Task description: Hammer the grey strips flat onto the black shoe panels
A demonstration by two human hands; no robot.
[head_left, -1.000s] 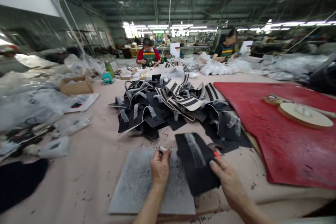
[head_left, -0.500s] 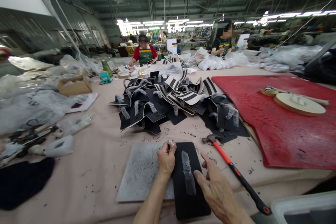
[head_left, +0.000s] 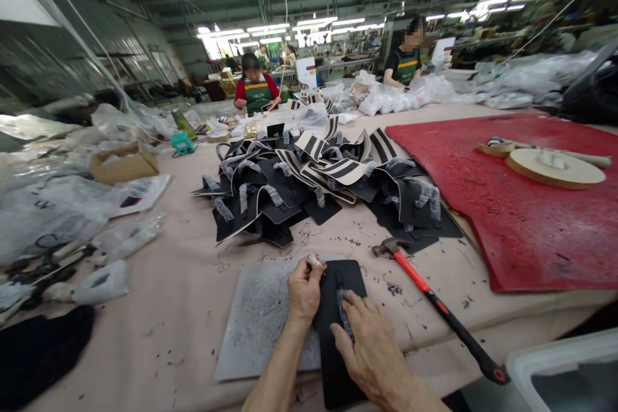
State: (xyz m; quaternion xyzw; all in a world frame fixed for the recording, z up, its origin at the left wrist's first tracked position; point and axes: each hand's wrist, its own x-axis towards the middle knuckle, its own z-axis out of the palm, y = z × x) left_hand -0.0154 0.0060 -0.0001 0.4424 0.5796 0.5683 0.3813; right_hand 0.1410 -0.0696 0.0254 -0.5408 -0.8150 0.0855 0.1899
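Note:
A black panel (head_left: 338, 373) with rounded corners lies partly over a grey board (head_left: 261, 322). Along its middle runs a strap handle (head_left: 344, 318) in clear plastic wrap. My right hand (head_left: 374, 347) rests over the panel, thumb on one side of this handle and fingers on the other, closed around it; the handle's lower part is hidden. At the panel's upper left edge, my left hand (head_left: 304, 293) is closed in a pinch. A small white piece (head_left: 315, 261) shows at its fingertips, maybe finger tape; what they grip is hidden.
A hammer (head_left: 434, 302) with a red and black handle lies to the right. Beyond is a pile of black and striped panels (head_left: 290, 190). A red sheet (head_left: 449, 187) bears a tape roll (head_left: 555, 167). Plastic bags (head_left: 58, 206) crowd the left. Two co-workers sit across the table.
My right hand has moved left from beside the panel onto the wrapped handle and closed around it. A dark slot now shows above the wrap. My left hand has stayed nearly in place.

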